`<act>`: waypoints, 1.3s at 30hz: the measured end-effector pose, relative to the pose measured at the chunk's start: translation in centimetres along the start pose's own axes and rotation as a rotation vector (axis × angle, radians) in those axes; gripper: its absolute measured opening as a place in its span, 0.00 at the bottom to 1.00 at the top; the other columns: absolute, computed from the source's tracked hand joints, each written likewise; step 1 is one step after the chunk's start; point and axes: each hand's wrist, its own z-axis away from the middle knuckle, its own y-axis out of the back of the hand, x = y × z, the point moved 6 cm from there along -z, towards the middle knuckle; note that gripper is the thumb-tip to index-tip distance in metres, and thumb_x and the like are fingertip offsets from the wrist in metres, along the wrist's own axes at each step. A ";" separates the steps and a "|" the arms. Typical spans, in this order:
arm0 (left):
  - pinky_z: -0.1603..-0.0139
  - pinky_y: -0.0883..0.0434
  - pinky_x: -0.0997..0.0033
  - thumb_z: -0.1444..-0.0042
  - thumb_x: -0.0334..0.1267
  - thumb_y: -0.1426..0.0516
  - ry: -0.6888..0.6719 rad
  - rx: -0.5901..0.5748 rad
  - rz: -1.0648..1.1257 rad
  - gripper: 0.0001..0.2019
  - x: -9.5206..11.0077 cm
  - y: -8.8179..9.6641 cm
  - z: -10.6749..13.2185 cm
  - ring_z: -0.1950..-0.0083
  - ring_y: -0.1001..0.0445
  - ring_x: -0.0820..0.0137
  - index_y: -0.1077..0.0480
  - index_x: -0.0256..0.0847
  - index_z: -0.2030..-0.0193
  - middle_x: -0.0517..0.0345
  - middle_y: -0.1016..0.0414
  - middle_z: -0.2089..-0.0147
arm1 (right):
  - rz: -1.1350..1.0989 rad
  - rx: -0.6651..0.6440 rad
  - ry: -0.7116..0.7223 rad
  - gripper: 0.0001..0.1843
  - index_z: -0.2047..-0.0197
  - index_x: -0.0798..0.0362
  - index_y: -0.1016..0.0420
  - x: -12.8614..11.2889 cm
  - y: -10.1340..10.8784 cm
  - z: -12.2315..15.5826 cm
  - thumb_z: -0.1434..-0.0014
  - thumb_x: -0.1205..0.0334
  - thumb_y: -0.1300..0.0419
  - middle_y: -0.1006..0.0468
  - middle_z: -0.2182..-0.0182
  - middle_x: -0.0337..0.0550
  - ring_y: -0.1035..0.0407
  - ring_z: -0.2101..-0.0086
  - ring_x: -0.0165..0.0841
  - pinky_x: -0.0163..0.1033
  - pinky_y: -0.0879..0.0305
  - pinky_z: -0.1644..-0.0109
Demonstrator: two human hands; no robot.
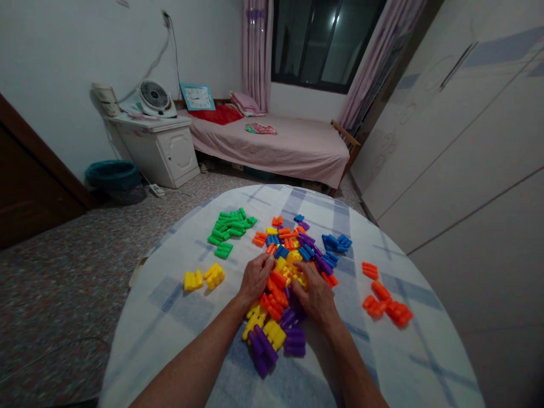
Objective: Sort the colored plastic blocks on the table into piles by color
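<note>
A mixed heap of coloured plastic blocks (284,271) lies in the middle of a round table covered with a white and blue checked cloth (178,306). My left hand (255,276) rests on the heap's left side, its fingers curled over blocks near an orange piece. My right hand (315,296) lies on the heap's right side, fingers bent down among yellow and orange blocks. What either hand grips is hidden among the blocks. Purple and yellow blocks (272,339) lie between my wrists.
Sorted groups sit apart on the cloth: green blocks (229,228) far left, yellow (204,278) at left, blue (335,243) far right, orange (386,306) at right. Beyond the table are a pink bed (280,144), a white cabinet (164,150) with a fan, and wardrobes (467,141).
</note>
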 end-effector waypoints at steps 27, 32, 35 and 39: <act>0.51 0.30 0.71 0.46 0.39 0.43 -0.168 -0.067 -0.013 0.14 0.3 -1.0 0.0 0.52 0.27 0.68 0.27 0.42 0.52 0.54 0.25 0.51 | -0.223 0.114 -0.041 0.19 0.46 0.51 0.34 0.7 0.0 0.1 0.40 0.56 0.48 0.30 0.49 0.48 0.35 0.49 0.37 0.45 0.36 0.45; 0.56 0.29 0.70 0.46 0.40 0.44 -0.122 -0.075 -0.039 0.15 0.0 -1.0 -0.3 0.58 0.26 0.69 0.27 0.39 0.53 0.54 0.24 0.56 | -0.208 0.228 -0.130 0.16 0.53 0.53 0.29 1.5 3.2 0.2 0.40 0.56 0.49 0.27 0.55 0.49 0.32 0.55 0.37 0.46 0.34 0.51; 0.58 0.29 0.70 0.48 0.42 0.43 -0.093 -0.093 -0.045 0.16 -0.2 -1.0 -0.4 0.61 0.27 0.69 0.26 0.38 0.54 0.55 0.25 0.60 | -0.212 0.232 -0.183 0.16 0.54 0.54 0.28 2.3 3.7 1.1 0.41 0.57 0.49 0.26 0.57 0.48 0.31 0.57 0.36 0.44 0.33 0.53; 0.58 0.30 0.70 0.48 0.43 0.43 -0.061 -0.130 -0.053 0.17 -0.1 -0.8 -0.3 0.61 0.27 0.69 0.26 0.37 0.53 0.54 0.25 0.60 | -0.246 0.340 -0.295 0.15 0.55 0.54 0.28 3.9 2.7 3.7 0.42 0.59 0.50 0.26 0.58 0.48 0.31 0.59 0.37 0.44 0.34 0.54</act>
